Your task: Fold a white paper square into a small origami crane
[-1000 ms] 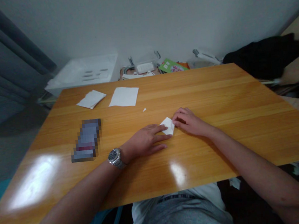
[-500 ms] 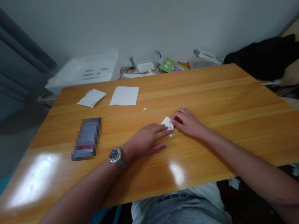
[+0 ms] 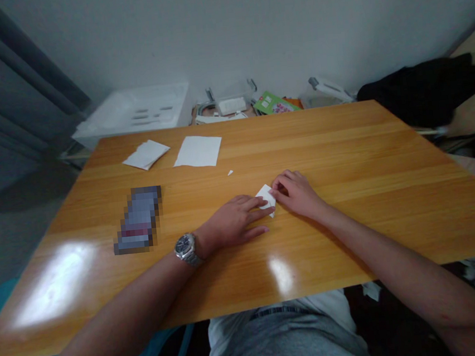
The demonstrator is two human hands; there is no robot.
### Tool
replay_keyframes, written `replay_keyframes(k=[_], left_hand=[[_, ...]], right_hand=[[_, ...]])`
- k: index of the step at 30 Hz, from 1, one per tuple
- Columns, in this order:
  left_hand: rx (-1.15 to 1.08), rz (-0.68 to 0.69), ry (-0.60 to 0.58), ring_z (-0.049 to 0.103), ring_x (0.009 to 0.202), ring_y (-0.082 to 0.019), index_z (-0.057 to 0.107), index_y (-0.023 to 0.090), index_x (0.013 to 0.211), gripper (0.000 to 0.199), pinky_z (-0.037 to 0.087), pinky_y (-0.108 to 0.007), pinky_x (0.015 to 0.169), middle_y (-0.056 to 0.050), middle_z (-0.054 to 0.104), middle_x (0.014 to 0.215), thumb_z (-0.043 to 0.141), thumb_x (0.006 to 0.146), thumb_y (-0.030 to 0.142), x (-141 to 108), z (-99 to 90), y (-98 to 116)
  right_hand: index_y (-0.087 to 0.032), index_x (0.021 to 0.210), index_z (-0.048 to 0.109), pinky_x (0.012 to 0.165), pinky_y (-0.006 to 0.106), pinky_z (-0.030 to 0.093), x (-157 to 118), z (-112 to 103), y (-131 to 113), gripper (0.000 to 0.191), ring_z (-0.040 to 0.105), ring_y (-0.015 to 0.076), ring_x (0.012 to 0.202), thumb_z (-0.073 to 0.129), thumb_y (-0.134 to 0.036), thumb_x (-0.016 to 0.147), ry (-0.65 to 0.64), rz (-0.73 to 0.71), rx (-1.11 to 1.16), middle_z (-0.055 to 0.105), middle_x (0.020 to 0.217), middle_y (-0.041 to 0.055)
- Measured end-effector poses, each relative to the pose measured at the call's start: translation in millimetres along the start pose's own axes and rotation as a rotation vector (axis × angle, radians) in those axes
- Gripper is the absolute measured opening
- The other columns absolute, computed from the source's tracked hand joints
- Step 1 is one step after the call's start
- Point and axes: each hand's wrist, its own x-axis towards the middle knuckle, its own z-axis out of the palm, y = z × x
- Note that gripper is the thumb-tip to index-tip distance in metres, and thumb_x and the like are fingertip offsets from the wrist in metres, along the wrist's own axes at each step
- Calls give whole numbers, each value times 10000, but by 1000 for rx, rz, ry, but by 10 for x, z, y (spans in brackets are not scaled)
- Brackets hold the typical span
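A small folded piece of white paper (image 3: 266, 192) lies on the wooden table between my hands, with a pointed corner toward me. My left hand (image 3: 235, 221), a metal watch on its wrist, rests with fingers spread, two of them across the paper and the thumb on the tabletop. At the paper's right edge, my right hand (image 3: 295, 193) is closed in a pinch, thumb and fingertips at the edge. Part of the paper is hidden under the fingers.
Beyond my hands lie a paper scrap (image 3: 230, 172), a square white sheet (image 3: 198, 151) and folded paper (image 3: 147, 155). A blurred-out phone-like object (image 3: 138, 218) is at left. Behind the table stand a white tray (image 3: 130, 112) and a green booklet (image 3: 274, 103).
Both hands keep nearly the same pose on the paper. The dark crease line on the folded paper looks fainter now.
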Motion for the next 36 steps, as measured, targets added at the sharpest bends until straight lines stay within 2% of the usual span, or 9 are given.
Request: replay_keyframes(k=[31, 36], left_hand=[[43, -24, 8, 629, 1223, -279, 612, 212, 1406, 421, 505, -474, 1076, -138, 628, 1382, 504, 1054, 416, 52, -32, 55], [35, -16, 7, 608, 1279, -283, 596, 207, 1417, 424, 489, -476, 1106, -135, 595, 1456, 512, 1053, 408, 56, -18, 67]], right_hand=[[-233, 926, 637, 836, 433, 422, -6, 42, -40, 125, 558, 293, 925, 610, -345, 974, 29, 18, -93, 653, 988, 92], [-235, 917, 638, 831, 426, 424, -5, 42, -41, 113, 563, 290, 924, 617, -334, 967, 34, 18, -90, 652, 985, 89]])
